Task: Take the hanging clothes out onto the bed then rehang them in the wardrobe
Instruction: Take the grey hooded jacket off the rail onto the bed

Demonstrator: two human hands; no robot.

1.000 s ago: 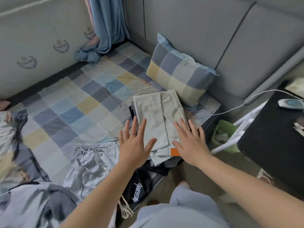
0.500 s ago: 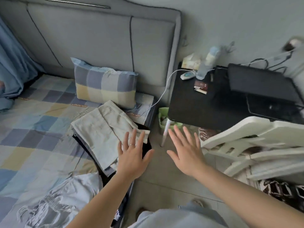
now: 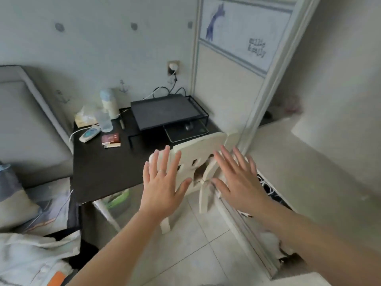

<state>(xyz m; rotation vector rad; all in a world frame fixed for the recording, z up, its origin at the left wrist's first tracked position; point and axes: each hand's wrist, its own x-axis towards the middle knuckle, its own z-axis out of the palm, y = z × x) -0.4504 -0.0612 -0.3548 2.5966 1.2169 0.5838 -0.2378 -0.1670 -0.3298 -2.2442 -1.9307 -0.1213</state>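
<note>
The counter (image 3: 107, 170) stands against the wall, between the bed (image 3: 24, 141) on the left and the wardrobe (image 3: 237, 65) on the right. On the counter, a stand (image 3: 165, 111) sits at the back right, with a mouse (image 3: 188, 126) under it. A bottle (image 3: 109, 104) and tissues (image 3: 84, 118) are at the back left, a remote (image 3: 89, 134) before them, and a small box (image 3: 111, 139) to its right. A chair (image 3: 198, 162) stands before the counter's right end. Clothes (image 3: 35, 254) lie on the bed's near edge. A bin (image 3: 118, 200) sits on the floor under the counter.
</note>
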